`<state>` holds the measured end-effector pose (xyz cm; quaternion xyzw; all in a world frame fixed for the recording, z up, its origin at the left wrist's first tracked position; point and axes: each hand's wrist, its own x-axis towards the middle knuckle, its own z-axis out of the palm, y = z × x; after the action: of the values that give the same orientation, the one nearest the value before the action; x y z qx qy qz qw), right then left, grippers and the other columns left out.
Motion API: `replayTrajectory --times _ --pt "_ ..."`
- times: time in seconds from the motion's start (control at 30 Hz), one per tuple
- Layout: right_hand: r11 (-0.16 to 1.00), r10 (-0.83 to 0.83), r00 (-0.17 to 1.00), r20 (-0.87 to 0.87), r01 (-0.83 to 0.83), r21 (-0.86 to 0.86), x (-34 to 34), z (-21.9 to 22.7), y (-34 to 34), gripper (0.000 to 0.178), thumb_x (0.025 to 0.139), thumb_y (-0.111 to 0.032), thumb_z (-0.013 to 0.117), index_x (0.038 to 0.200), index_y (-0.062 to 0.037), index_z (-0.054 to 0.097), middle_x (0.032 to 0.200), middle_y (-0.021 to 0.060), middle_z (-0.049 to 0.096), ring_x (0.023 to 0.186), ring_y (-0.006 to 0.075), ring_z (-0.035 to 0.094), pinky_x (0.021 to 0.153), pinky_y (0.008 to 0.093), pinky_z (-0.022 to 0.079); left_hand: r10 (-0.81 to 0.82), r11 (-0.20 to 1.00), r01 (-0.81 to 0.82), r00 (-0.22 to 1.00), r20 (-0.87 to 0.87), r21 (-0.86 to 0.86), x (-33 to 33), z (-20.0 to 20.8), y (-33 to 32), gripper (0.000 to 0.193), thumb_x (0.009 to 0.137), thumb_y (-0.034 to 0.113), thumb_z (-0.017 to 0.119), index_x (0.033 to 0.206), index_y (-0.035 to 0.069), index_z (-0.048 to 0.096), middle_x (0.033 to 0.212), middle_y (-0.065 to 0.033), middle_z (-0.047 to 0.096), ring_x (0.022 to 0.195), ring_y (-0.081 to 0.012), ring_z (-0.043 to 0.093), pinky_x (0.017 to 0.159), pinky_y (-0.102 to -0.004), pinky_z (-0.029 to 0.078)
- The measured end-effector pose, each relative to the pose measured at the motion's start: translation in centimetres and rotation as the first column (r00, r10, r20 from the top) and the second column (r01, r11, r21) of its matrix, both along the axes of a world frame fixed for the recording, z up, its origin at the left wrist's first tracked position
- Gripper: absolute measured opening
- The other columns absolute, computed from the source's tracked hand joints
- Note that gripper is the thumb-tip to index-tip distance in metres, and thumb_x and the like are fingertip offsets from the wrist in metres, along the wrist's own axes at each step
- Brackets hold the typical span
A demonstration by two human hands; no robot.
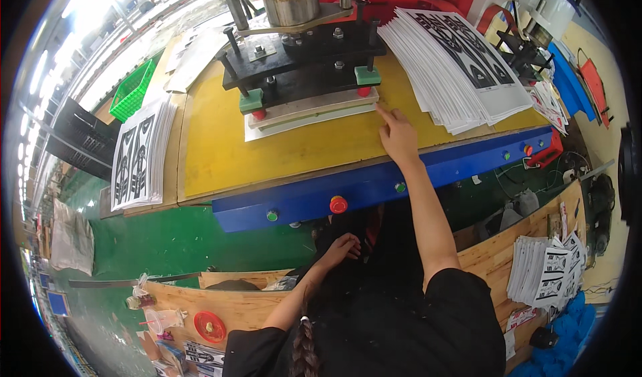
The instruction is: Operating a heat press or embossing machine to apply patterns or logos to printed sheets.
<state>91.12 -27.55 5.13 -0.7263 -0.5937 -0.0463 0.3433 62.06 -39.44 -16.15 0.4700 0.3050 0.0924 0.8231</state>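
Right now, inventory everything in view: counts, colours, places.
Press: 1, black, top centre
Sheet: 1, white, under press
Table: 1, yellow, centre
Panel: 1, blue, table front
Red buttons: 2, red, panel
Green buttons: 3+, green, panel
Printed stacks: 3+, black-and-white, table right, table left, right bench
Basket: 1, green, upper left
Disc: 1, red, left bench
Bench: 1+, tan, lower left and right
Bundle: 1, blue, lower right
Clutter: uncounted, mixed colours, left bench
Left hand: 1, bare, near lap
Right hand: 1, bare, fingertip by press

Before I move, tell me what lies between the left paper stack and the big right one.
The head view shows the press over the yellow board, a white sheet under it, and the right hand by its right end.
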Motion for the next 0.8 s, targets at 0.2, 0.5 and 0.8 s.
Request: replayTrajectory --times 0.2,0.5,0.8 --pt "0.993 -0.031 0.990 0.136 0.045 -0.107 0.0 -0.5 0.6 0.042 0.085 -0.013 0.065 0.127 -0.0125 0.068 0.102 0.0141 0.063 0.097 0.0331 0.064 0.087 0.0446 0.055 0.015 0.999 -0.016 1.000 -0.011 -0.043 0.1 -0.2 0.2 0.020 0.109 0.019 0.045 0.118 0.006 0.056 0.105 -0.0091 0.063 0.094 -0.0203 0.070 0.079 -0.0342 0.061" --pt "0.989 -0.028 0.973 0.229 0.060 -0.136 -0.5 0.0 0.9 0.046 0.084 -0.013 0.066 0.129 -0.0152 0.066 0.104 0.0160 0.064 0.096 0.0356 0.066 0.083 0.0458 0.056 0.005 1.000 -0.005 1.000 -0.024 -0.028 0.4 -0.2 0.3 0.020 0.109 0.018 0.045 0.118 0.005 0.056 0.106 -0.0109 0.062 0.093 -0.0213 0.070 0.078 -0.0351 0.062" --pt "0.879 0.399 0.894 0.204 -0.437 0.192 -6.2 0.0 -4.8 0.021 0.080 -0.013 0.074 0.099 -0.0092 0.066 0.110 0.0110 0.067 0.105 0.0324 0.063 0.092 0.0466 0.050 -0.009 1.000 0.009 0.999 0.042 -0.002 0.1 1.3 0.5 0.024 0.109 0.023 0.047 0.121 0.004 0.057 0.113 -0.0122 0.064 0.102 -0.0223 0.068 0.087 -0.0365 0.059"
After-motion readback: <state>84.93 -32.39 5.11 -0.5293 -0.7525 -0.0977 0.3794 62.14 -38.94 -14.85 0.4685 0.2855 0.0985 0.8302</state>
